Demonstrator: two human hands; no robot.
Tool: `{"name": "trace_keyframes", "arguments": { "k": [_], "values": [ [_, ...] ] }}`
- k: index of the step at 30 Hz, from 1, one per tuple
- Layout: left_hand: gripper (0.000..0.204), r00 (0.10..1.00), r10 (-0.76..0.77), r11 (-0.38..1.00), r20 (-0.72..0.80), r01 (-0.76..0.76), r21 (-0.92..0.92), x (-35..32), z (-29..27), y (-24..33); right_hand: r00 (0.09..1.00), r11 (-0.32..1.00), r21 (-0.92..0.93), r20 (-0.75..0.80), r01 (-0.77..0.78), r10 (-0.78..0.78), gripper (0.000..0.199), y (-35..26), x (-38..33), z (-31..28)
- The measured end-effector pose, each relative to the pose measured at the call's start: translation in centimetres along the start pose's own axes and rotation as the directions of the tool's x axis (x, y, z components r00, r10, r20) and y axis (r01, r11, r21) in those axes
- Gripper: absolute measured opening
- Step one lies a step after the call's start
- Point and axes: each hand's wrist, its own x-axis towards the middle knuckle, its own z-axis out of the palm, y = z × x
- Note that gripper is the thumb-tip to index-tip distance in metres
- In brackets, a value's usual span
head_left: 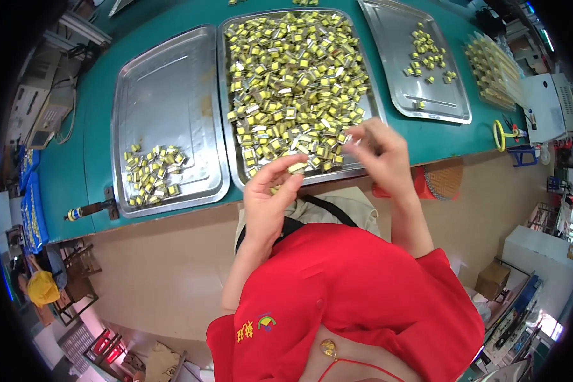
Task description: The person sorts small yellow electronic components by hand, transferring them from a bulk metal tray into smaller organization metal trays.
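Over the near edge of the middle metal tray (337, 174), my left hand (267, 202) pinches a small yellow-and-silver block-shaped part (297, 167) between thumb and fingertips. My right hand (386, 155) is raised to the right of it, above the tray's near right corner. Its fingers are curled with the thumb close to them, and a pale bit shows at the tips, too blurred to name. Beneath both hands, a thick heap of the same yellow-and-silver parts (293, 76) fills the middle tray.
A left metal tray (165, 95) holds a small cluster of parts (153, 175) near its front. Some parts (426, 54) lie scattered in the right tray (436, 95). Beyond it stand stacked pale trays (490, 70) and a yellow ring (499, 135). A tool with a banded handle (86, 210) sits at the front-left edge.
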Motion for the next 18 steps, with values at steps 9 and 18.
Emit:
{"name": "trace_keyframes", "arguments": {
  "k": [9,18],
  "values": [
    [0.032,1.0,0.01,0.997,0.022,-0.009,-0.072,1.1,-0.3,0.0,0.998,0.882,-0.471,-0.033,0.028,-0.05,0.029,3.9,2.3,-1.0],
    [0.031,0.999,0.021,0.998,0.048,-0.017,-0.068,0.9,-0.5,-0.1,0.999,0.902,-0.431,-0.02,0.025,-0.037,0.026,3.4,0.4,-1.7]
  ]
}}
